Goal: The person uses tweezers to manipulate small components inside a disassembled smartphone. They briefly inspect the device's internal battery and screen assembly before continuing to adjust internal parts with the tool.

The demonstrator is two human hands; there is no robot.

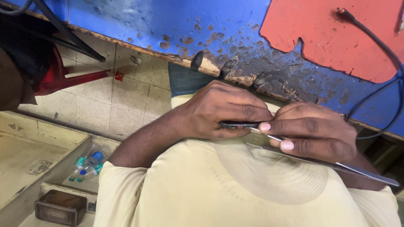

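Note:
My left hand (219,109) is closed around a thin dark phone (237,124), held edge-on just above my lap. My right hand (315,130) pinches long metal tweezers (336,166). Their fine tip rests against the phone's edge, right by my left thumb. The tweezers' far end sticks out to the right past my wrist. Both hands touch each other over my pale yellow shirt (235,189). Most of the phone is hidden under my left fingers.
A blue workbench (168,25) with a charred, chipped edge runs just beyond my hands, with a red mat (336,38) and a black cable (378,46) on it. On the left are tiled floor (126,101), a red stool leg (84,77), plastic bottles (88,166) and a small dark box (61,207).

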